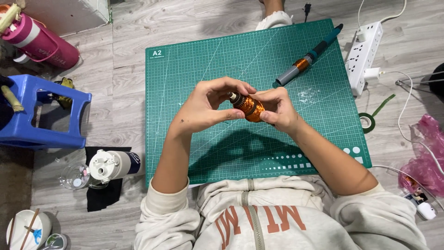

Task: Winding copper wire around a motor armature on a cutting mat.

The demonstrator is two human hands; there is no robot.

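Observation:
A small motor armature wound with copper wire (249, 107) is held in both hands above the green cutting mat (194, 69). My left hand (208, 105) pinches its shaft end from the left, fingers curled over the top. Gripping the copper body from the right is my right hand (277, 110). A second rod-shaped part with a copper coil and a teal handle (307, 61) lies on the mat's far right, apart from both hands.
A white power strip (365, 55) with cables lies right of the mat, beside a roll of green tape (367, 122) and a pink plastic bag (428, 157). On the left are a blue stool (41, 113), a pink bottle (39, 41), a white bottle (113, 165) and a bowl (25, 229).

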